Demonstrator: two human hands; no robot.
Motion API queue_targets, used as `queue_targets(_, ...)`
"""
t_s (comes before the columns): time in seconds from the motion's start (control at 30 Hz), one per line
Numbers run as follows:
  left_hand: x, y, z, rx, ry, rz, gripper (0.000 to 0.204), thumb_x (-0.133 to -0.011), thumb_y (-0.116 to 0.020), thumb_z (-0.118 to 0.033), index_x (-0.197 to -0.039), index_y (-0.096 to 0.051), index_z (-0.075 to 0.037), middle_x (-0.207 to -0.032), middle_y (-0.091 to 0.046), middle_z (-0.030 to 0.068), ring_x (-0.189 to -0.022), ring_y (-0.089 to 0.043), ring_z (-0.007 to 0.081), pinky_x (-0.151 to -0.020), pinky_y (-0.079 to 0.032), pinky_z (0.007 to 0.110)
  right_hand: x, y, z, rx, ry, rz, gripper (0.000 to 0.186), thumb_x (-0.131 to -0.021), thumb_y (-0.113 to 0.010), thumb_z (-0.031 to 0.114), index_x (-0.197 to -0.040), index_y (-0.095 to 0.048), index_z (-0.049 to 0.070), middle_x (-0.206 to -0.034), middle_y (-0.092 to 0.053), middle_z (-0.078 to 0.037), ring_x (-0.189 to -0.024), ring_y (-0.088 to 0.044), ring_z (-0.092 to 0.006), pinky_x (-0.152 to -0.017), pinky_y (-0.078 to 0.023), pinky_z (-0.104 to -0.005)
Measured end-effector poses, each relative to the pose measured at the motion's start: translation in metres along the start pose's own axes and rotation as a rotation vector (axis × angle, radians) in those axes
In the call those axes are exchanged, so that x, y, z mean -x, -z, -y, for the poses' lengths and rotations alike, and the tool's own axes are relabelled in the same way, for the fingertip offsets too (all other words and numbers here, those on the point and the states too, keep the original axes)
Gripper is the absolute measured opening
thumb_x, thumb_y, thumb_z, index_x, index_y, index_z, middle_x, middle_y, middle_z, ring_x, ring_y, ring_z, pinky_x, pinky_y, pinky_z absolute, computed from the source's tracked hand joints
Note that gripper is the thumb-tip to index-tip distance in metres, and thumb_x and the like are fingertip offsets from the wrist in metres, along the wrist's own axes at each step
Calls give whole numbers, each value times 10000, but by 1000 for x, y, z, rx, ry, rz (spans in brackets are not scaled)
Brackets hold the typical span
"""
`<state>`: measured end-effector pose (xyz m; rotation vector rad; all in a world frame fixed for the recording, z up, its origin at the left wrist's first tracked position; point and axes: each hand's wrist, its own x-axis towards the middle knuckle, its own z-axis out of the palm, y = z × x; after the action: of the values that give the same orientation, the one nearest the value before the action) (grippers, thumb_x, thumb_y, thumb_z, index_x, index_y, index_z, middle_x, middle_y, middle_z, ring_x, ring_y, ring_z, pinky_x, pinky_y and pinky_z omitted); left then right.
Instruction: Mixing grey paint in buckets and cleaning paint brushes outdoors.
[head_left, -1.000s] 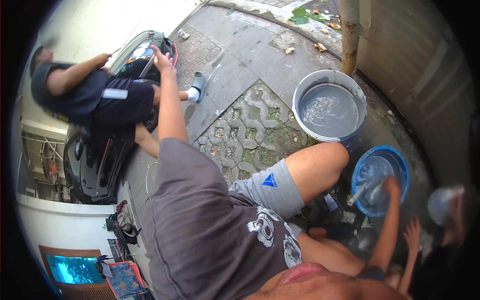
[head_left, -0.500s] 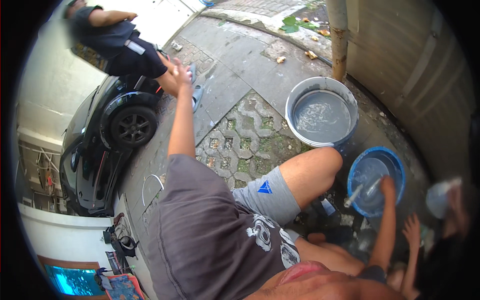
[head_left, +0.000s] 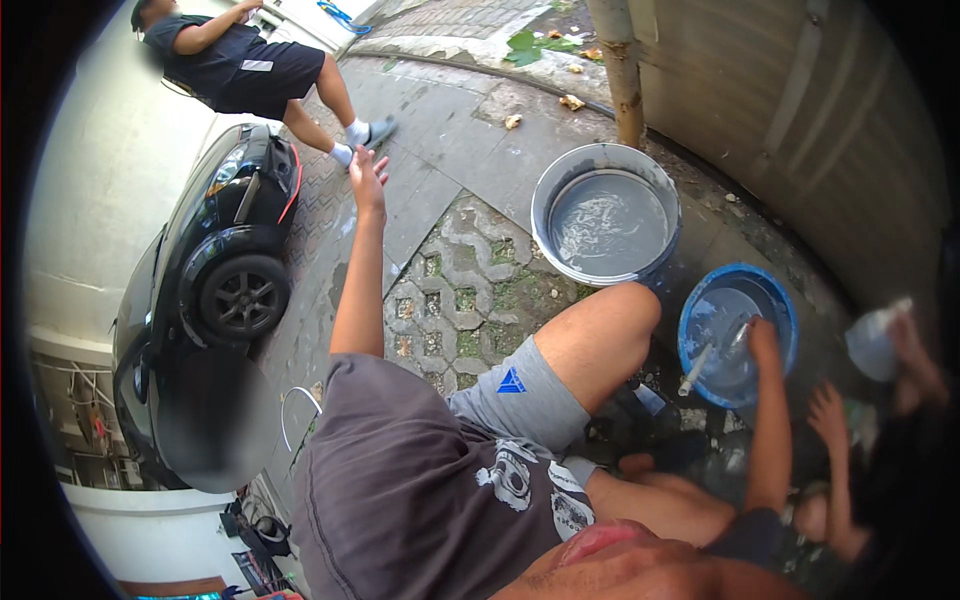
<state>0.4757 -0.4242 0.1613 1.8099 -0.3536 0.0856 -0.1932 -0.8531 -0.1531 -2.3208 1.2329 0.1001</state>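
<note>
My left arm reaches out to the left, and my left hand [head_left: 369, 178] is open, its fingers stretched and holding nothing. My right hand [head_left: 763, 342] is lowered into a blue plastic basin [head_left: 793, 352] of greyish water. Its fingers are closed around a small shiny, pale thing [head_left: 740, 335] that I cannot make out. A whitish stick [head_left: 696, 370] leans over the basin's near-left rim, apart from that hand. Just beyond stands a large white bucket [head_left: 546, 238] with grey, foamy water in it.
At the lower right are another person's hand [head_left: 828, 418] with spread fingers, and a hand with a clear plastic container [head_left: 874, 345]. A person [head_left: 270, 80] walks at the upper left near a black car [head_left: 240, 295]. A rusty pole [head_left: 621, 85] and metal wall border the right.
The view has shifted, so the bucket and basin appear further left. My left hand's fingers have spread slightly. My right hand stays in the basin. The walking person has stepped along beside the car.
</note>
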Motion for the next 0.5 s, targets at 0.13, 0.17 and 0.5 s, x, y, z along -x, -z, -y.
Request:
queue_targets(0.13,30,-34,17,-76,-47,102,847,-974,-426,-694,-1476,-351,-16,-1421,-505,153,-1130,-621,229,-859,-479,356,-3,-1,1,-14,10,8,127,-899,-596,119,-948,-670,26,-934,-680,-261,-920,-656,-445,-790,-517,-499)
queue_targets(0.17,41,-47,19,-81,-54,131,832,-981,-433,-677,-1477,-348,-14,-1401,-517,144,-1117,-622,222,-854,-480,354,-3,0,-2,-34,11,44,130,-898,-592,117,-945,-673,28,-937,-681,-260,-917,-656,-446,-792,-517,-499)
queue_targets(0.5,145,-136,46,-253,-275,382,686,-1000,-593,-411,-1483,-356,16,-1377,-532,206,-1151,-582,278,-991,-458,400,12,27,31,-71,-59,81,390,-1022,-426,238,-1226,-624,-30,-1266,-593,-291,-1200,-543,-453,-1019,-433,-494)
